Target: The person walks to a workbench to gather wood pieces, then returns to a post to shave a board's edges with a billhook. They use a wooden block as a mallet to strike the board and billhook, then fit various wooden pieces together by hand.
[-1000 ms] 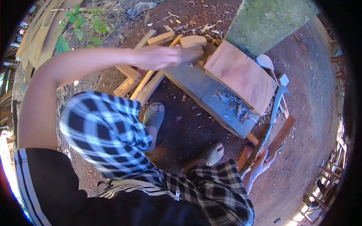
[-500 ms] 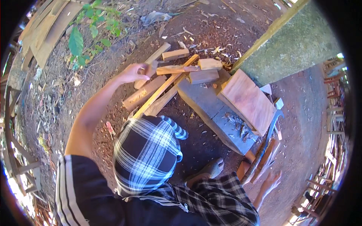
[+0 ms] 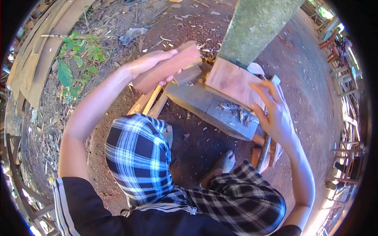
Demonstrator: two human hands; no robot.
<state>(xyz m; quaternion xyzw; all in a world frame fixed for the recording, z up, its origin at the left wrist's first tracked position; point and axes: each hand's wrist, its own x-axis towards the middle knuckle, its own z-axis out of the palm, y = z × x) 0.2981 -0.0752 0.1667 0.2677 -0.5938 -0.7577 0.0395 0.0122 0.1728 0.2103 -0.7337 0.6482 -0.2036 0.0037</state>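
Observation:
My left hand grips a reddish-brown wooden block, fingers curled under its near edge, held above the wood pile. Raised over the right part of a thick square wooden block is my right hand, its fingers apart and nothing held in them. Its fingertips overlap the square block's edge in this view. That block lies tilted on a long grey slab littered with shavings. Beside the slab, below my right hand, shows the handle of a tool whose head the hand and forearm hide.
Smaller wood pieces and long sticks lie at the slab's left end. A mossy upright slab rises behind the square block. Shavings cover the dirt ground; a leafy plant and boards stand at the left.
My left hand, earlier pinched above the pile, now holds the reddish-brown block. My right hand has come up from the lower right to the square block. The view has shifted.

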